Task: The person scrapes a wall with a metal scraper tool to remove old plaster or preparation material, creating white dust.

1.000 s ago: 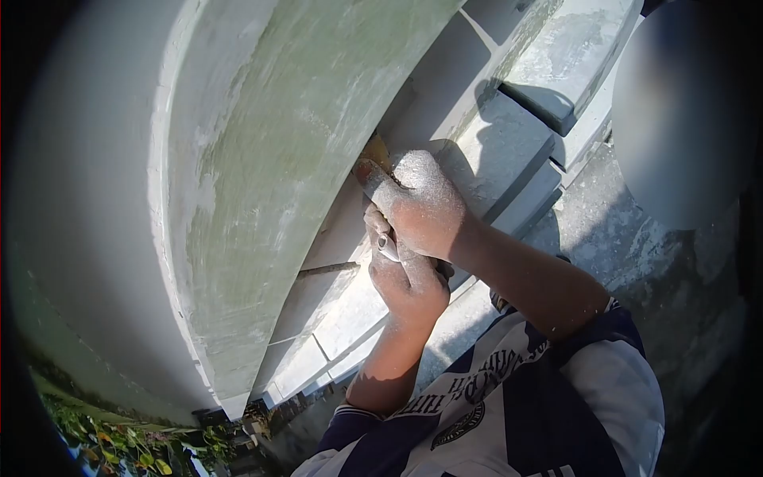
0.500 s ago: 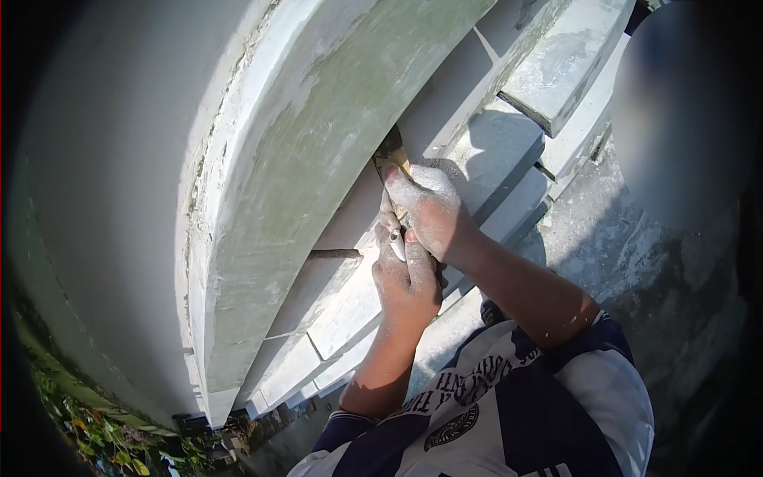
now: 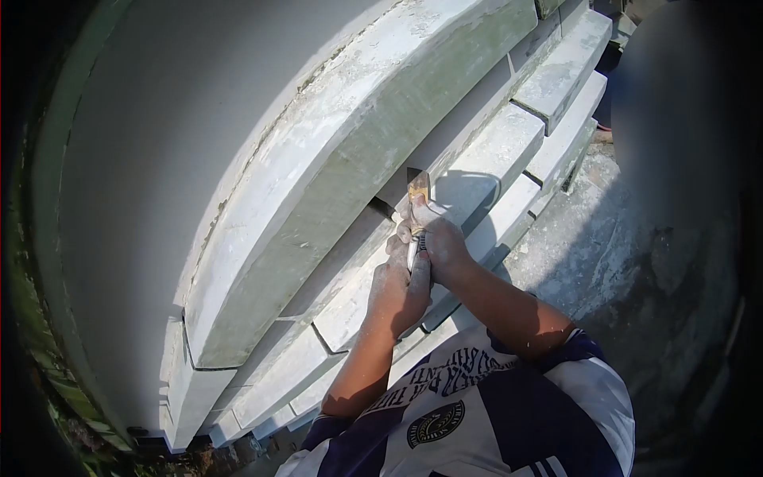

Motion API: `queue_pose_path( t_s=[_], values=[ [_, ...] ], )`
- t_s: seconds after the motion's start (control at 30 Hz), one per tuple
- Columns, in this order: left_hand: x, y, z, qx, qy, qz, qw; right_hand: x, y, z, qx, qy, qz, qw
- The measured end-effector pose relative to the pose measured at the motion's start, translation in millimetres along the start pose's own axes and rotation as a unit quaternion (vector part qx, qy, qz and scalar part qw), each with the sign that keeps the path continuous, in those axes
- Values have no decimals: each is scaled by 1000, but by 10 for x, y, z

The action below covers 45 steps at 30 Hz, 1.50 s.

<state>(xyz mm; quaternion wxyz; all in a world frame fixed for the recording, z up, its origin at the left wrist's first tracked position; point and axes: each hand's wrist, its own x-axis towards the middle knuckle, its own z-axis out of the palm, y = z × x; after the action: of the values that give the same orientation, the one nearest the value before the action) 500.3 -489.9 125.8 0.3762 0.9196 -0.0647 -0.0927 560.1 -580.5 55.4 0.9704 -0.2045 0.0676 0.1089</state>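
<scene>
My right hand (image 3: 442, 242) is closed round a flat scraper (image 3: 418, 188), its thumb up along the yellowish part behind the dark blade. The blade points upward to the shaded strip of wall under the big curved ledge (image 3: 350, 171). Just below, my left hand (image 3: 401, 288) is closed on the lower end of the scraper, against the right hand. A narrow white piece (image 3: 412, 253) sticks out between the fingers, in line with the handle. Pale dust coats both hands.
Stepped pale blocks (image 3: 497, 147) run diagonally below the ledge, with dark gaps between some. A smooth grey wall (image 3: 183, 127) curves at the left. Dusty concrete ground (image 3: 568, 230) lies at the right, and green plants fringe the lower left.
The view has shifted, showing more of the ledge and blocks. The scraper blade has come away from the ledge's lower edge and now shows more fully. Both hands keep their hold.
</scene>
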Motion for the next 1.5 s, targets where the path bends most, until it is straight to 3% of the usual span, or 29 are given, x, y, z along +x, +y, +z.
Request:
queue_pose_path(
  t_s=[0.03,0.23,0.33,0.43,0.47,0.53,0.6,0.77,0.87,1.07,1.2,1.3,1.5],
  values=[
    [-35,-51,-47,17,-1,20,1000,-16,57,36,-5,-8,-35,999],
    [-155,-331,-153,62,31,163,984,-195,246,162,73,-41,-33,996],
    [-176,-395,-186,65,36,180,981,-303,244,238,60,-40,-44,996],
    [-133,-239,-292,100,-12,142,985,-244,235,242,24,-35,-82,996],
    [-138,-102,-303,78,9,172,982,-267,181,273,75,-81,-71,991],
    [-59,-72,-287,128,29,225,965,-311,52,401,59,-40,-107,992],
    [38,33,-268,170,37,223,959,-215,-46,405,68,-35,-115,990],
    [131,229,-158,218,59,89,970,33,-199,355,132,-60,-79,986],
    [69,287,-136,192,86,100,972,-6,-227,402,119,-69,-39,990],
    [89,155,-236,227,107,126,960,46,-121,474,155,-83,-61,983],
    [115,126,-327,231,53,106,966,58,-28,431,188,-84,-71,976],
    [150,35,-319,244,69,206,945,59,21,421,197,-88,-56,975],
    [217,-26,-354,252,65,221,940,71,-23,421,178,-57,-36,982]
  ],
)
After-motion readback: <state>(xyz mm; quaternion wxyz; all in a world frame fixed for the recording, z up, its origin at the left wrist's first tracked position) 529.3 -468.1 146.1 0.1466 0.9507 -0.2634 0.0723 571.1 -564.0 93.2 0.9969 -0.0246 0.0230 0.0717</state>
